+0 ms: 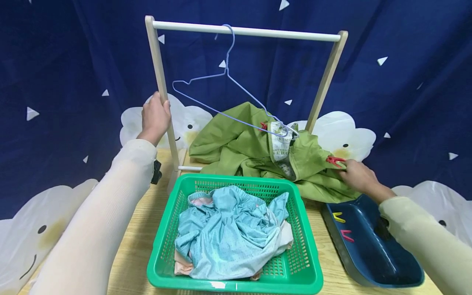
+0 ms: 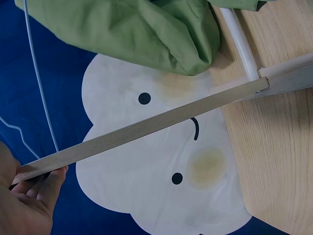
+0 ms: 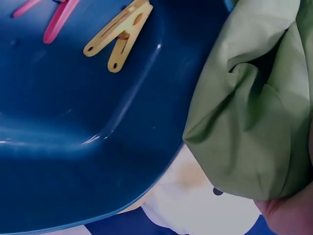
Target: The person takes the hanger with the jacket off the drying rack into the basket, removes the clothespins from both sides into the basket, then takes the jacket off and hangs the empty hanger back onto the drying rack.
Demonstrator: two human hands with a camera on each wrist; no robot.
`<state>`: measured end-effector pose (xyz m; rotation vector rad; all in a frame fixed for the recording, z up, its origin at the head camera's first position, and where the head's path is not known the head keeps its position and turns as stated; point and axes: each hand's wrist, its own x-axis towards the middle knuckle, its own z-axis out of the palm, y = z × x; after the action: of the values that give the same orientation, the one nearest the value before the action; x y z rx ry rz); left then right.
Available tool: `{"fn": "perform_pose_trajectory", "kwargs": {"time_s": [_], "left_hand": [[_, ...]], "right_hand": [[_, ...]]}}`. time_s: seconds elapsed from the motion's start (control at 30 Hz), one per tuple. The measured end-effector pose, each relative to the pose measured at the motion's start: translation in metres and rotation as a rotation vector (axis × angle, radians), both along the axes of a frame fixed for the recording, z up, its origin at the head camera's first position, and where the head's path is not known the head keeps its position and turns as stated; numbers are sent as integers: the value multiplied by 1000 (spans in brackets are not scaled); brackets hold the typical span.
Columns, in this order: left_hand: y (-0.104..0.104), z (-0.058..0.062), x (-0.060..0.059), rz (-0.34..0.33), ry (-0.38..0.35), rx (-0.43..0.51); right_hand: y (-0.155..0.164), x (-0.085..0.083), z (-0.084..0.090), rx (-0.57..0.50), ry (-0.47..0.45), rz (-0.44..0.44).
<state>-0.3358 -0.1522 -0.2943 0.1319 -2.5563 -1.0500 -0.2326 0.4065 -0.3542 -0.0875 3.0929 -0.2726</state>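
Right hand [image 1: 357, 175] on crumpled green jacket [image 1: 239, 151]

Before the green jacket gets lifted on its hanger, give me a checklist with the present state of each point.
1. Left hand grips the rack post: ok.
2. Hanger hooked over the top rail: ok.
3. Right hand holds the green jacket: ok.
4. Red clothespin clamped on the fabric: cannot tell.
5. Jacket hanging free of the table: not ok, it lies heaped.
6. Spare pins in the blue tray: ok.
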Motion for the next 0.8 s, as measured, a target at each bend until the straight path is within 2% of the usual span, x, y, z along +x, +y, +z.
{"fn": "perform_pose_trajectory", "kwargs": {"time_s": [0.2, 0.47, 0.7, 0.8], "left_hand": [[0, 1, 0, -4, 4, 2], [-2, 1, 2, 13, 16, -7], [-1, 2, 2, 23, 33, -8], [0, 2, 2, 26, 39, -10]], "right_hand": [[0, 3, -3, 47, 6, 22], [-5, 3, -2, 117, 48, 107], [-17, 8, -4, 182, 172, 210], [-24, 11, -2, 186, 195, 235]]}}
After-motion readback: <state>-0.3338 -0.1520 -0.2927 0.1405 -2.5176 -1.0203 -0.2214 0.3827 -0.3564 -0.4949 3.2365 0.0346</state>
